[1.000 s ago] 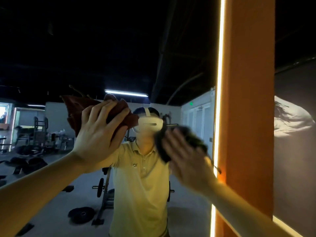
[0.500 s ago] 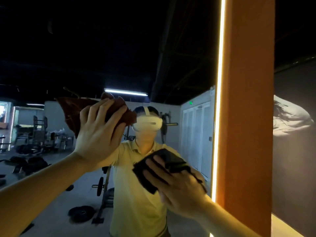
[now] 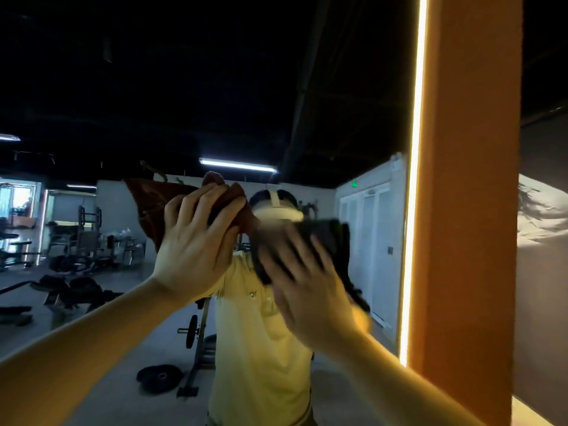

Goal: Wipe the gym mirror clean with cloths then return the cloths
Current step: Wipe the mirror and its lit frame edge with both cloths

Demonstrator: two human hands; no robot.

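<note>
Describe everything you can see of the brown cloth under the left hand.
The brown cloth is a reddish-brown, soft-looking fabric, crumpled and folded. The left hand presses it against the mirror with spread fingers. One pointed corner sticks out left of the hand; bunched folds show above the fingertips.

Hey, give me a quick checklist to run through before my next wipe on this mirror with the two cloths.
1. Brown cloth pinned to the mirror by the left hand: ok.
2. Dark cloth under the right hand: ok, though motion blurs it.
3. Brown cloth fully covered by the palm: not ok, a corner sticks out to the left of the fingers.
4. Room to sweep right before the light strip and orange pillar: ok, a gap of glass shows.
5. Smears left on the glass: cannot tell, the room is dim.
6. Place to return the cloths: cannot tell, none in view.
</note>
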